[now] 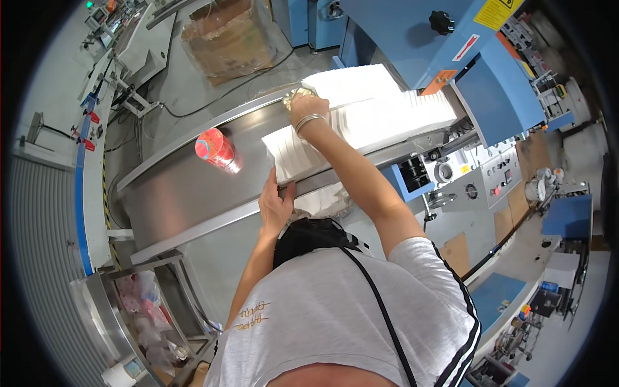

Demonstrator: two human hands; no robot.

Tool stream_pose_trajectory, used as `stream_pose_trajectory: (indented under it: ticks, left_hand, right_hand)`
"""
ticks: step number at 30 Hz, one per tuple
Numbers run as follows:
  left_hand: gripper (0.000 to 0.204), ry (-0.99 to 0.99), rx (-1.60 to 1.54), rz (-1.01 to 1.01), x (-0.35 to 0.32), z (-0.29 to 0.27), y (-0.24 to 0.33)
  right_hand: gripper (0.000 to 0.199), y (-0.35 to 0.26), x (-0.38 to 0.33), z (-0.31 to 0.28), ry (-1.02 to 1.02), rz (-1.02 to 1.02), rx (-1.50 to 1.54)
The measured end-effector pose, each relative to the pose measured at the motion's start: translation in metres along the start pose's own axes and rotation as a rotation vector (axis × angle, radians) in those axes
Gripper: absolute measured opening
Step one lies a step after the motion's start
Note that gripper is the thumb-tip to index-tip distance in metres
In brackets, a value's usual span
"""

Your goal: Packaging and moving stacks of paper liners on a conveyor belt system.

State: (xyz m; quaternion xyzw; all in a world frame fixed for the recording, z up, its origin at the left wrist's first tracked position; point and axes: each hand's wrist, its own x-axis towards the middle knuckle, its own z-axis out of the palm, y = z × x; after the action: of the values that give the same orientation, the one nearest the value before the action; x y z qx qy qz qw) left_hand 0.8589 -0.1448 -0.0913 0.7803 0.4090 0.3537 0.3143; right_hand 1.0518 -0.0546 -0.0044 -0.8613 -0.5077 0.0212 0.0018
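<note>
Long rows of thin white paper sheets (pixel 387 122), stacked on edge like napkins, lie on a metal conveyor trough (pixel 174 200). My left hand (pixel 277 205) rests against the near left end of the front row, fingers stretched and thumb apart. Across the rows reaches my right arm, with bangles at the wrist. My right hand (pixel 309 108) is closed at the far side, by the left end of the back row (pixel 351 84). A pale yellow crumpled thing (pixel 291 98) shows at its fingers; its kind is unclear. Left of the rows sits a red patterned cylinder (pixel 216 148).
A blue machine (pixel 400 39) with a black knob stands at the far right, over the rows' right end. Its control panel (pixel 500 174) is on the right. A plastic-lined cardboard box (pixel 225 39) is beyond the trough. A metal cart (pixel 138 309) with plastic bags stands lower left.
</note>
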Motion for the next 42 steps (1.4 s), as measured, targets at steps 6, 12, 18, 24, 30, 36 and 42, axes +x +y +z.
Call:
stream_pose_trajectory:
  ticks: [6,12,18,24,30,36,42]
  left_hand:
    - [0.056,0.007,0.008,0.03,0.0,0.002,0.001]
    - [0.067,-0.057,-0.002,-0.08,0.005,-0.011,0.017]
    - [0.073,-0.092,-0.189,-0.205,0.018,-0.016,0.021]
    - [0.07,-0.039,0.098,0.007,0.021,-0.005,0.02]
    - [0.065,-0.065,-0.303,-0.164,0.021,-0.005,0.019]
    - [0.068,-0.032,-0.147,-0.148,0.021,0.0,0.012]
    - [0.068,-0.037,-0.072,-0.161,0.018,-0.003,0.018]
  right_hand:
    - [0.019,0.004,-0.005,0.011,0.128,-0.009,0.1]
    - [0.015,0.027,-0.075,0.003,0.596,-0.349,0.212]
    - [0.014,0.058,-0.154,0.007,0.268,-0.51,0.79]
    - [0.016,0.099,-0.178,0.045,0.238,-0.305,0.903]
    - [0.018,0.12,-0.181,0.057,0.194,-0.131,0.921]
    - [0.024,0.128,-0.178,0.072,0.379,-0.14,0.846]
    - [0.029,0.152,-0.18,0.064,0.286,-0.034,1.024]
